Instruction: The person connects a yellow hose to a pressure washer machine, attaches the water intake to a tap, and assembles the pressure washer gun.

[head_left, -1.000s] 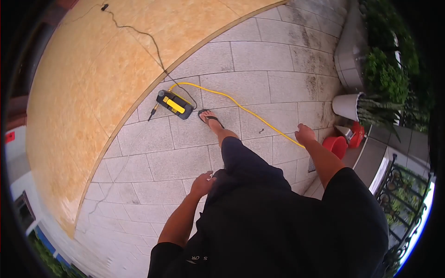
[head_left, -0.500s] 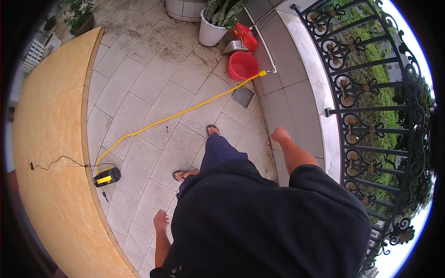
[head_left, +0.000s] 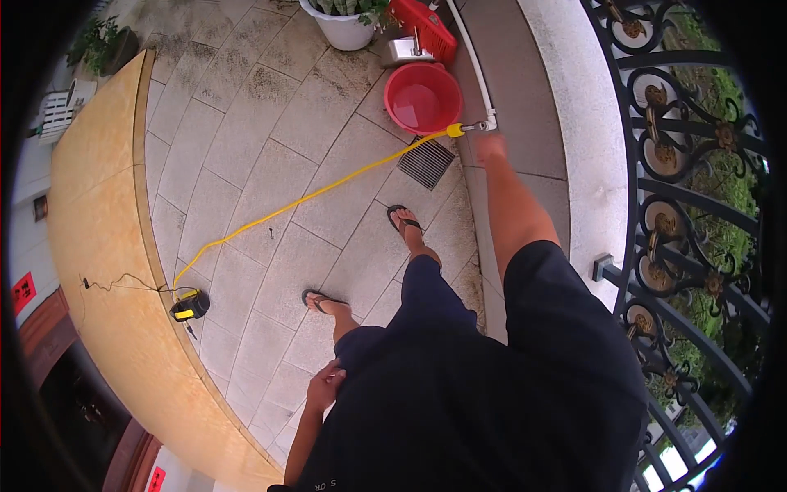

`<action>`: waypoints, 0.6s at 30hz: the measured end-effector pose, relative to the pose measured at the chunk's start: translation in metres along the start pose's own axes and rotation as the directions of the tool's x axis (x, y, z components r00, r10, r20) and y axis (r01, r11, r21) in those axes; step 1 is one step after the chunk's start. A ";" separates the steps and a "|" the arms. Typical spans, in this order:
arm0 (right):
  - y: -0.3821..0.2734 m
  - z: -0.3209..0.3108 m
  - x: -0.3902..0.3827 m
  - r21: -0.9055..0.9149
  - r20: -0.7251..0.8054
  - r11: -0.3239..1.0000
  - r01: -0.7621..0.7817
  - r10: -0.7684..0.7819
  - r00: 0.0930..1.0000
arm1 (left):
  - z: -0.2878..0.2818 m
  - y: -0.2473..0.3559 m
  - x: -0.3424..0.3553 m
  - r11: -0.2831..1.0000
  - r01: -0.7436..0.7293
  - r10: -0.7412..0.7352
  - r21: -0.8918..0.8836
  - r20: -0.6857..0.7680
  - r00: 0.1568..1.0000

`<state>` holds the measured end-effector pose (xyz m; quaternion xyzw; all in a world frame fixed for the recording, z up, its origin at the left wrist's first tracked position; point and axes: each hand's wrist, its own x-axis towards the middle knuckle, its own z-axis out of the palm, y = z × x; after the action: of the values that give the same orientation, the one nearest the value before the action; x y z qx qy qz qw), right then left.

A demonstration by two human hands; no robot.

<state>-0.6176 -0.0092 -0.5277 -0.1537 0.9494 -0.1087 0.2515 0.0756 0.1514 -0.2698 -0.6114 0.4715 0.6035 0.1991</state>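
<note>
Where yellow hose (head_left: 320,193) ends at right wall (head_left: 525,107): right hand (head_left: 491,148) just on near side of tap (head_left: 475,127), arm stretched out; blurred, can't tell finger spread, grip or contact.
Left hand (head_left: 325,389): low by left thigh, fingers loosely curled, about half open, nothing visible in it; can't tell if touching shorts (head_left: 426,303).
Hose run: yellow connector (head_left: 455,130) at tap, then across tiles to black-yellow machine (head_left: 190,306) at left.
Machine: on tiles beside tan slab (head_left: 106,221); dark cable (head_left: 123,286) goes left onto slab.
Pipe (head_left: 471,61): white, along right wall, elbow at tap.
Red bucket (head_left: 447,90): far side of connector, looks to hold liquid.
Drain grate (head_left: 426,164): near side of bucket, hose over its far corner.
</note>
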 end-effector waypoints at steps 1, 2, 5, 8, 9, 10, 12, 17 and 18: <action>-0.007 0.006 0.012 0.103 -0.061 0.993 -0.066 0.072 0.996 | 0.010 0.019 -0.003 1.000 -0.002 0.002 -0.013 -0.020 1.000; -0.010 0.010 0.019 0.098 -0.028 0.992 -0.075 0.078 0.997 | 0.018 0.033 -0.005 1.000 -0.005 0.004 -0.027 -0.037 0.999; -0.031 0.008 0.034 0.420 0.151 0.876 -0.237 0.190 0.970 | 0.031 0.070 -0.007 0.875 0.141 -0.218 -0.464 -0.118 0.969; -0.012 0.026 0.058 0.189 -0.175 0.980 0.063 -0.030 0.984 | 0.025 0.090 -0.002 0.851 0.176 -0.289 -0.495 -0.161 0.943; -0.028 0.006 0.040 0.242 -0.095 0.970 0.029 -0.006 0.995 | 0.026 0.094 -0.001 0.850 0.175 -0.294 -0.496 -0.172 0.940; -0.019 0.019 0.046 0.233 -0.077 0.972 0.023 -0.005 0.997 | 0.029 0.097 -0.002 0.844 0.193 -0.313 -0.500 -0.169 0.934; -0.006 0.038 0.056 0.288 -0.150 0.955 0.066 -0.023 0.988 | 0.036 0.105 -0.004 0.836 0.201 -0.331 -0.511 -0.178 0.927; -0.004 0.040 0.053 0.301 -0.154 0.951 0.069 -0.023 0.988 | 0.055 0.122 0.001 0.829 0.198 -0.316 -0.524 -0.144 0.938; -0.004 0.038 0.051 0.365 -0.138 0.927 0.085 -0.037 0.990 | 0.059 0.122 0.003 0.827 0.200 -0.318 -0.526 -0.143 0.937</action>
<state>-0.6392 -0.0358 -0.5817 -0.1257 0.9209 -0.3029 0.2108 -0.0572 0.1401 -0.2438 -0.7646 0.2290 0.5995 0.0587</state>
